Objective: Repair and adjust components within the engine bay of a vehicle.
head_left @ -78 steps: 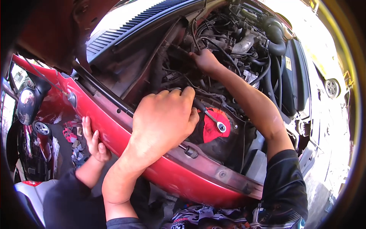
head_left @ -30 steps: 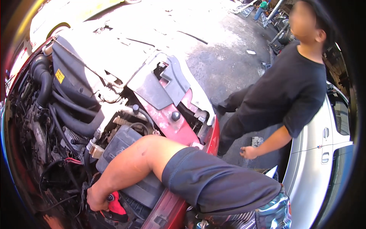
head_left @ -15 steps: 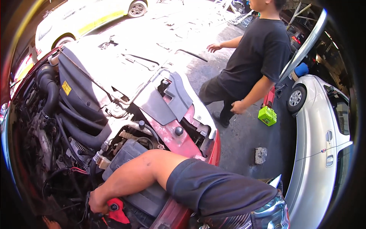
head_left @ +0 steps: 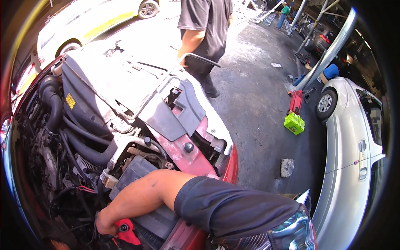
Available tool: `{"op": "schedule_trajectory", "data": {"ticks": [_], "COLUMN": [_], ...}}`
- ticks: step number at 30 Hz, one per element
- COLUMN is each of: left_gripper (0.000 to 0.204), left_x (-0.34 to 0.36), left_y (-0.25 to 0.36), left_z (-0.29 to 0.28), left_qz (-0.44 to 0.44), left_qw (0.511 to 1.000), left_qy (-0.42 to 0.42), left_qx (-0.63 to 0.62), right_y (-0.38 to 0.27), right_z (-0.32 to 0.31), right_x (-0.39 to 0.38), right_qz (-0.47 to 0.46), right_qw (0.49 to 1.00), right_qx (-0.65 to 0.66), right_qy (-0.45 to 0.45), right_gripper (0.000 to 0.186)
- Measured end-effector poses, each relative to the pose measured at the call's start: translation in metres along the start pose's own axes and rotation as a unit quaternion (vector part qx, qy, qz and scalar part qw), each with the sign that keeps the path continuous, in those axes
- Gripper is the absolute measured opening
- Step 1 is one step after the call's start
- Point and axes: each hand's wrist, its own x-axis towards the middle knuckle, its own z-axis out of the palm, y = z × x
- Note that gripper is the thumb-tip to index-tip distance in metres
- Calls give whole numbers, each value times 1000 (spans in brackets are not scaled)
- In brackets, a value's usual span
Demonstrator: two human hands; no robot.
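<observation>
My right arm, in a dark sleeve, reaches across into the engine bay of a red car. Down among dark hoses and cables is my right hand (head_left: 106,224), back upward and bent at the wrist, its fingers hidden. Right beside it sits a red piece with a round dark knob (head_left: 128,233); whether the hand touches it I cannot tell. Under the forearm lies a black box-shaped cover (head_left: 132,170). At the bottom edge on the left, a small shadowed part of my left hand (head_left: 60,245) shows, too little to make out its fingers.
A person in dark clothes (head_left: 202,31) stands beyond the red fender (head_left: 183,146). A bent bar (head_left: 200,58) juts out over the front end. To the right are a green crate (head_left: 294,124), a red jack (head_left: 295,101), a concrete block (head_left: 287,167) and a silver vehicle (head_left: 343,166).
The other person has walked from the right to the left, close to the car's front. My right hand stays in nearly the same place beside the red piece.
</observation>
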Motion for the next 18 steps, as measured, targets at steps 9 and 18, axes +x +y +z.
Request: {"op": "schedule_trajectory", "data": {"ticks": [9,18], "left_gripper": [33,32], "left_x": [48,50], "left_y": [17,11], "left_z": [11,42], "left_qz": [-1,-7], "left_qw": [1000,999], "left_qy": [-7,-23], "left_qx": [-15,-21], "right_y": [17,14], "right_z": [-15,-23], "right_x": [-11,-26], "right_qz": [36,37], "right_qw": [995,994], "right_qx": [94,99], "right_qy": [-7,-26], "right_gripper": [54,54]}}
